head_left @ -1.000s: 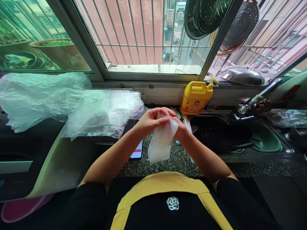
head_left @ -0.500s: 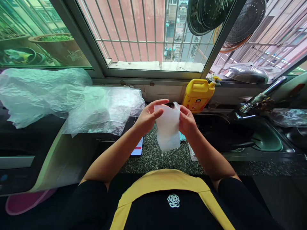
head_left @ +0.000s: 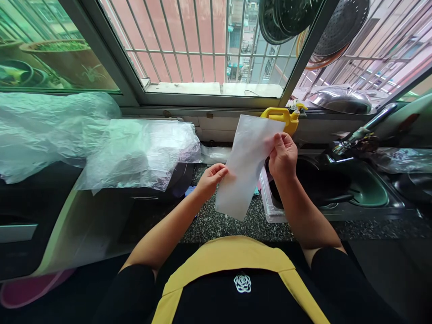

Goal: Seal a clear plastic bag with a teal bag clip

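Observation:
A white, translucent rectangular sheet (head_left: 245,162) is held up tilted above the counter; whether it is paper or thin plastic I cannot tell. My left hand (head_left: 211,179) pinches its left edge at about mid-height. Higher up, my right hand (head_left: 283,155) grips the opposite edge between thumb and fingers. The sheet covers part of a yellow jug with a pump top (head_left: 290,120) behind it. Beneath the hands lies the speckled stone counter (head_left: 216,225), with a clear plastic packet (head_left: 272,211) beside my right forearm.
Crumpled clear plastic wrap (head_left: 135,153) lies over things on the left. On the right is a sink (head_left: 374,193) with a dark pan (head_left: 324,184) and a metal faucet (head_left: 351,139). A barred window runs along the back. Strainers (head_left: 344,31) hang at upper right.
The sheet has gone from a short, folded-looking piece to a longer one. My right hand has moved up and right, my left hand lower. More of the plastic packet shows.

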`<state>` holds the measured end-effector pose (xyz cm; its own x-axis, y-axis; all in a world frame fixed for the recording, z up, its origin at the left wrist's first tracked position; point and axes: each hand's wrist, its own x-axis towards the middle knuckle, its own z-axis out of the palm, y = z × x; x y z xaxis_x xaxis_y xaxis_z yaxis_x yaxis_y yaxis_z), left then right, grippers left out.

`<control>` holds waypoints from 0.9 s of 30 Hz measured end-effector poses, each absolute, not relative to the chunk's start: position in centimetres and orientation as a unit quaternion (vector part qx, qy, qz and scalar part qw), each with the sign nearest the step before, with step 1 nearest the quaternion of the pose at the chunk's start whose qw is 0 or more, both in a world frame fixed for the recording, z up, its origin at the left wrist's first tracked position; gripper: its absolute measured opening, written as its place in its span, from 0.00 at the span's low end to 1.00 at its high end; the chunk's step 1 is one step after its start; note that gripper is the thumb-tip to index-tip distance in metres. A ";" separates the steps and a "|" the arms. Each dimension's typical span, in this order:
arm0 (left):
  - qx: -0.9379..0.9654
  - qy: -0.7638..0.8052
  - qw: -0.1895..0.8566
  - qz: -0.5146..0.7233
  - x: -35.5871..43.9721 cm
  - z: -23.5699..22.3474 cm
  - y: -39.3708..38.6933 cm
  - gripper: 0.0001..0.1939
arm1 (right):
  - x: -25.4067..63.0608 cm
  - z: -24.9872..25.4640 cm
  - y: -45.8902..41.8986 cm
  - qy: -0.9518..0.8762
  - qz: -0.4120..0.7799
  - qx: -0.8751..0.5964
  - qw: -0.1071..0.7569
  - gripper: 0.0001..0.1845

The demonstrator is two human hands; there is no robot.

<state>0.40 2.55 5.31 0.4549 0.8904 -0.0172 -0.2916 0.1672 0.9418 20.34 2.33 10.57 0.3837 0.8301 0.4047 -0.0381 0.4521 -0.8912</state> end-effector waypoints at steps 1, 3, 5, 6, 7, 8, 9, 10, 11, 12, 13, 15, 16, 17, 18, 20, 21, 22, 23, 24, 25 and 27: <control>0.471 0.301 0.708 0.431 0.3 5.5 2.6 0.20 | 20.4 10.4 2.2 -0.471 0.332 -0.421 0.701 0.23; 0.451 0.291 0.709 0.457 0.1 6.0 2.7 0.20 | 20.2 9.7 1.6 -0.480 0.409 -0.409 0.659 0.30; 0.451 0.288 0.689 0.489 -0.2 6.3 2.8 0.18 | 19.5 8.6 0.7 -0.479 0.495 -0.396 0.607 0.36; 0.457 0.290 0.674 0.503 -0.3 6.4 2.9 0.18 | 19.1 7.9 0.2 -0.474 0.532 -0.392 0.582 0.37; 0.464 0.293 0.659 0.514 -0.5 6.4 3.0 0.17 | 18.6 7.2 -0.2 -0.468 0.557 -0.392 0.562 0.37; 0.472 0.296 0.645 0.523 -0.6 6.4 3.1 0.16 | 18.3 6.6 -0.6 -0.461 0.571 -0.400 0.549 0.34; 0.478 0.299 0.632 0.531 -0.8 6.4 3.2 0.15 | 17.9 6.1 -0.9 -0.453 0.574 -0.413 0.542 0.30; 0.483 0.300 0.623 0.537 -0.9 6.4 3.2 0.15 | 17.7 5.7 -1.1 -0.445 0.569 -0.429 0.543 0.27; 0.485 0.300 0.619 0.540 -1.0 6.3 3.2 0.15 | 17.5 5.4 -1.2 -0.437 0.557 -0.445 0.549 0.23; 0.487 0.300 0.618 0.539 -1.0 6.2 3.2 0.15 | 17.4 5.3 -1.2 -0.429 0.541 -0.457 0.560 0.21; 0.489 0.299 0.622 0.534 -1.1 6.0 3.1 0.16 | 17.4 5.3 -1.2 -0.423 0.527 -0.465 0.572 0.19; 0.494 0.302 0.633 0.515 -1.2 5.7 2.9 0.19 | 17.6 5.3 -1.1 -0.415 0.505 -0.470 0.593 0.18; 0.496 0.307 0.635 0.507 -1.2 5.5 2.8 0.22 | 17.7 5.4 -1.0 -0.414 0.499 -0.471 0.598 0.18; 0.496 0.315 0.632 0.506 -1.2 5.4 2.6 0.24 | 17.8 5.5 -1.0 -0.417 0.495 -0.474 0.597 0.18; 0.494 0.324 0.625 0.510 -1.2 5.2 2.5 0.25 | 17.8 5.5 -1.1 -0.424 0.496 -0.478 0.588 0.19; 0.493 0.339 0.605 0.525 -1.2 5.0 2.2 0.26 | 17.9 5.4 -1.2 -0.445 0.502 -0.489 0.558 0.19; 0.497 0.343 0.595 0.531 -1.3 5.0 2.1 0.27 | 17.9 5.3 -1.3 -0.456 0.499 -0.495 0.546 0.19; 0.503 0.345 0.585 0.535 -1.4 4.9 2.0 0.27 | 17.9 5.2 -1.4 -0.464 0.490 -0.501 0.541 0.18; 0.513 0.346 0.573 0.537 -1.5 4.9 2.0 0.28 | 17.9 5.1 -1.5 -0.470 0.475 -0.506 0.545 0.17; 0.525 0.347 0.560 0.539 -1.7 4.9 2.0 0.29 | 17.9 5.0 -1.6 -0.474 0.456 -0.511 0.554 0.16; 0.537 0.350 0.546 0.540 -1.8 4.9 2.0 0.29 | 18.0 5.0 -1.7 -0.478 0.437 -0.515 0.562 0.15; 0.560 0.361 0.511 0.543 -2.1 4.9 2.0 0.29 | 18.1 4.9 -1.8 -0.489 0.413 -0.519 0.566 0.13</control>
